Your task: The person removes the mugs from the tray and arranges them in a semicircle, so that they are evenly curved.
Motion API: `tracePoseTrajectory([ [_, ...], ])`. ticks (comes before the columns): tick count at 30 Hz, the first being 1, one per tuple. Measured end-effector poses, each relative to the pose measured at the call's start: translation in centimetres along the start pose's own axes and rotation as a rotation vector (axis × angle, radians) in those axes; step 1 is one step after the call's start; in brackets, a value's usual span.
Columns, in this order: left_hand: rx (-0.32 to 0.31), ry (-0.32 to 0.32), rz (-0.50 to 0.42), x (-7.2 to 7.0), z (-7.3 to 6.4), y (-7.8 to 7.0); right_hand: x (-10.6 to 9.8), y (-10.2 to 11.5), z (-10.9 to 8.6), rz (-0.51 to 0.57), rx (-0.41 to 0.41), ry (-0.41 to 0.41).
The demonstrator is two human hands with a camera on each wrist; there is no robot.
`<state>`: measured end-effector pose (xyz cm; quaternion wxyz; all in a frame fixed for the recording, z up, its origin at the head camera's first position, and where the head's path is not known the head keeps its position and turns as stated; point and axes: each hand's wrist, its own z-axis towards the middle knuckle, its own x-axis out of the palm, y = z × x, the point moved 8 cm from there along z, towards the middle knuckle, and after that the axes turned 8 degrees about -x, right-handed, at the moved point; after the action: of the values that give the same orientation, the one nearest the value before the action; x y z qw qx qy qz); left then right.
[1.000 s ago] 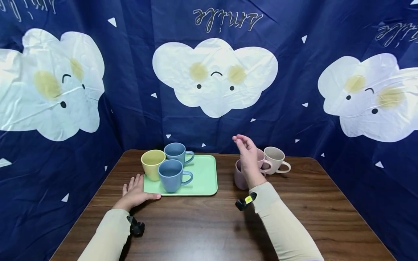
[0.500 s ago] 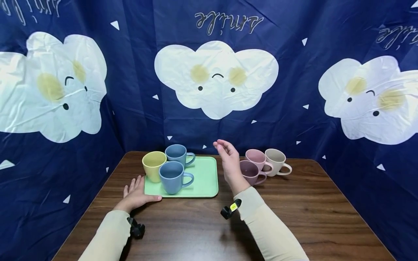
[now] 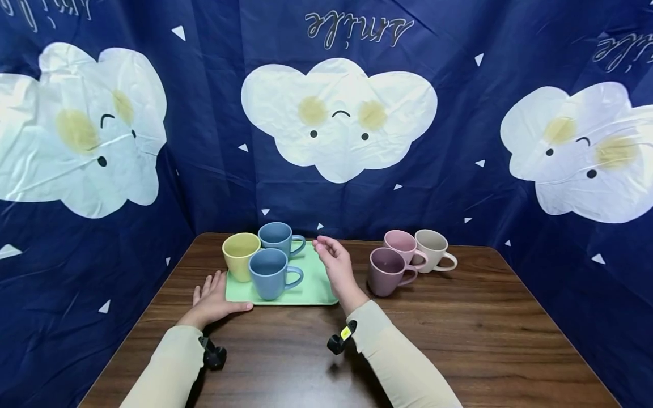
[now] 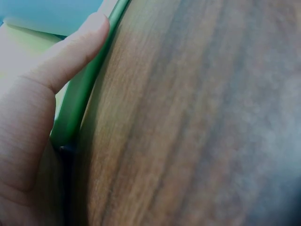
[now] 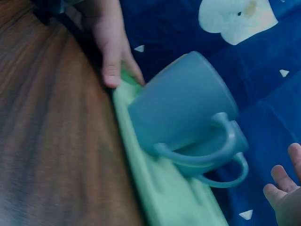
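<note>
Touching, with spread fingers, the near-left corner of a green tray (image 3: 313,286) bearing a yellow cup (image 3: 238,260) and two blue mugs (image 3: 267,276) on a wooden table (image 3: 275,351), the left hand (image 3: 211,303) faces the right hand (image 3: 339,271), whose loosely bent, parted fingers are raised over the tray's right part.

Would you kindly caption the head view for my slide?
The left hand touches a green tray bearing three cups.

This is a curtained booth. Navy cloth (image 3: 336,201) with printed clouds (image 3: 336,150) covers left, top and right; a wood-grain table (image 3: 469,334) fills lower centre.
</note>
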<state>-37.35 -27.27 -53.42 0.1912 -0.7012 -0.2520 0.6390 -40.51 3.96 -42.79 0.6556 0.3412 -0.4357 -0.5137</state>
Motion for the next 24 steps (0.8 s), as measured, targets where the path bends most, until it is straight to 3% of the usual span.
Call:
tracePoseTrajectory([
  [5,0.003,-0.008,0.007,-0.1,0.2,-0.1,1.1,-0.7,-1.2,0.002,0.043,0.047],
  [12,-0.007,-0.002,0.009,0.0,-0.4,-0.3,1.8,-4.8,-2.1,0.001,0.096,0.068],
  [19,0.001,-0.016,0.003,-0.1,-0.4,-0.2,2.4,-6.7,-3.1,-0.071,0.160,0.133],
  [24,-0.002,-0.016,0.026,-0.3,-0.7,-0.4,3.1,-7.3,-3.2,-0.061,0.190,0.157],
])
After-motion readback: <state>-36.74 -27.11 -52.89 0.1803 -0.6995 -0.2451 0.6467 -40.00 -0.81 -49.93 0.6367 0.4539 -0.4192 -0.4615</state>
